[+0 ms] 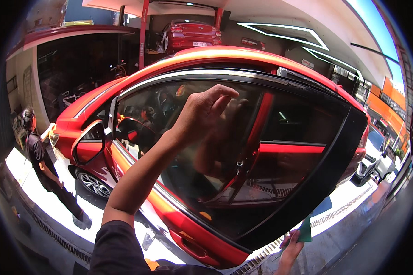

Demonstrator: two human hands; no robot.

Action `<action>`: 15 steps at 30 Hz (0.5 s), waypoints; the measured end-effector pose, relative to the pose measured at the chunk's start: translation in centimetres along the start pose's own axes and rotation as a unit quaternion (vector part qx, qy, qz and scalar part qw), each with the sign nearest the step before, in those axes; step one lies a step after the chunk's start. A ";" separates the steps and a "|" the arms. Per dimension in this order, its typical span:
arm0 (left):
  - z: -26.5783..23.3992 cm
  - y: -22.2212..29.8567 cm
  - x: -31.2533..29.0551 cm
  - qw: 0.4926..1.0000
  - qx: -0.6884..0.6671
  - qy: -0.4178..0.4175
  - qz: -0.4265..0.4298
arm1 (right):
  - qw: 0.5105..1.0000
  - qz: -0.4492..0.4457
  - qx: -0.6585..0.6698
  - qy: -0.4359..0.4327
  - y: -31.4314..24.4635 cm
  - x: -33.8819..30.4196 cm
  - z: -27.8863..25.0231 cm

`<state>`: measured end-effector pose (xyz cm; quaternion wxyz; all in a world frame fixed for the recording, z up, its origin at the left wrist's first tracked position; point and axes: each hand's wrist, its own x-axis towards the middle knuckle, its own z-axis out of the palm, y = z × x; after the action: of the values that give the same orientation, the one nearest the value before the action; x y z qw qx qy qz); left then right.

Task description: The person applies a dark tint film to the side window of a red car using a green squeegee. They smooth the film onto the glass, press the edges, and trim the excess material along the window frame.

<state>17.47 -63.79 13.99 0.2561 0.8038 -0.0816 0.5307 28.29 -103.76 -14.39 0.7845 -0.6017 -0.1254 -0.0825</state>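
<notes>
Raised before the front window of the open red car door (179, 206) is my left hand (211, 103). Its fingers curl together near the upper part of the dark glass (179, 169). Whether they touch the glass or pinch something small, I cannot make out. Lower right, past the door's black rear edge (303, 206), my right hand (291, 247) grips a thin flat green card (304, 230) between thumb and fingers. My left hand and forearm are mirrored in the glass.
A person in dark clothes (39, 151) stands by the front of the red car (85, 103), one hand on it. A side mirror (89, 142) juts out from the door. Behind, another red car (192, 34) is raised on a lift. A white car (369, 156) stands at the right, and a drain grate (59, 233) crosses the floor.
</notes>
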 end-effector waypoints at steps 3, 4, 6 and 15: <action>-1.4 -1.2 1.2 0.998 -0.014 0.002 0.060 | 0.993 -0.105 -0.036 0.048 -9.1 -0.7 0.1; -1.2 -1.8 2.0 0.996 -0.022 0.019 0.083 | 0.982 -0.172 -0.066 0.034 -11.7 -1.2 0.5; -1.4 -2.6 3.5 0.988 0.010 0.054 0.145 | 0.960 -0.253 -0.119 -0.023 -16.4 -1.5 4.5; -0.3 -7.8 8.2 0.959 0.203 -0.029 0.195 | 0.954 -0.017 -0.124 -0.274 -26.6 2.0 24.2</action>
<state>23.83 -55.80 18.94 -0.0237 0.8224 -0.1349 0.5521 20.36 -87.36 16.65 0.6379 -0.6911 -0.3348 0.0577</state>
